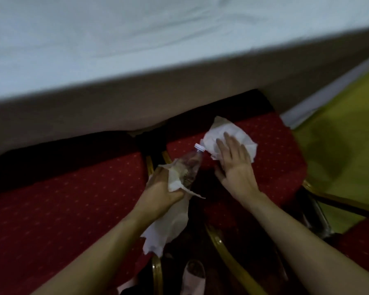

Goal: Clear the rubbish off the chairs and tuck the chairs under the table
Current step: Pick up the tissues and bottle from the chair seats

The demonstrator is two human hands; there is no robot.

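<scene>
Tissue (230, 138) near the chair seat's (275, 150) table-side edge looks light and limp, so the right hand's (235, 165) spread fingers (229, 138) could bunch its middle, while the left hand (162, 188) grips a bottle (190, 165) and napkin (168, 224).

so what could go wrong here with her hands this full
The left hand already grips a clear plastic bottle with a white cap together with crumpled white tissue, so adding more could loosen that hold and drop the bottle between the chairs. The right hand lies flat on the white napkin on the red upholstered chair seat; its straight fingers may push the napkin towards the table's white cloth rather than lift it.
</scene>
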